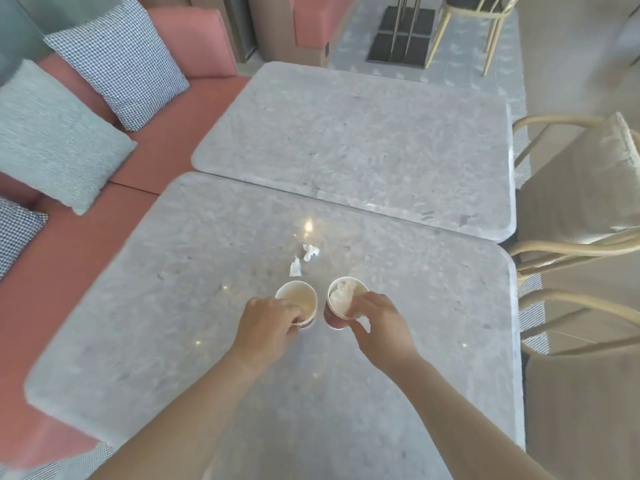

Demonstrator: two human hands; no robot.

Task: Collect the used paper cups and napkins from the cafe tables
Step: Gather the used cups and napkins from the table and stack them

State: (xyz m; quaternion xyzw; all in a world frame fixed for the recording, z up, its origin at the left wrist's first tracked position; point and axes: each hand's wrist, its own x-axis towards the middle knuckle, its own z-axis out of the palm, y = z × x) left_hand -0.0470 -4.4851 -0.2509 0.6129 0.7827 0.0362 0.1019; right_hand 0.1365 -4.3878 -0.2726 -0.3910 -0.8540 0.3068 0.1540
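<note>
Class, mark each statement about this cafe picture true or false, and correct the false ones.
1. The left hand grips the left cup. True.
2. The right cup is empty. False: a crumpled napkin fills it.
3. Two napkin scraps lie on the near table beyond the cups. True.
4. The cushions lie on chairs. False: they lie on the pink bench.
</note>
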